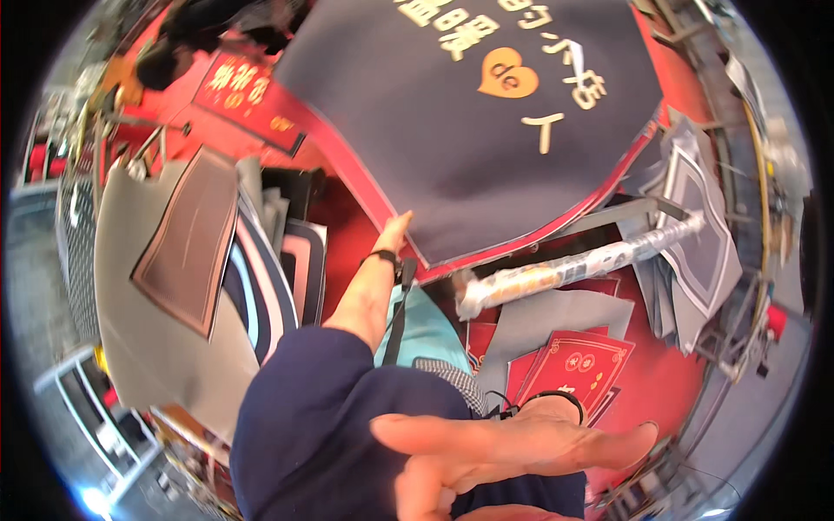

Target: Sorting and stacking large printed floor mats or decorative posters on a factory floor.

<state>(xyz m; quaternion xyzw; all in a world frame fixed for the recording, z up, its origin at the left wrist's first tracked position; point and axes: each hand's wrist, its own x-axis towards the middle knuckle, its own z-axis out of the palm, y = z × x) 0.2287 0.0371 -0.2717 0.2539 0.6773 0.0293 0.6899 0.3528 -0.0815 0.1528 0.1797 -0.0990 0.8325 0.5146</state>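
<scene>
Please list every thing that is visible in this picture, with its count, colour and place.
Large doormat: one, dark grey with red border, top centre.
Brown mat: one, on a grey sheet, left.
Wrapped roll: one, whitish, centre right.
Red printed sheets: several, lower right.
Grey mats: a stack, right.
Left hand: one, touching the large doormat's edge.
Right hand: one, open, empty, bottom centre.

A wrapped roll (573, 267) lies near red cards (578, 365) — grey sheets (695, 234) beside
</scene>
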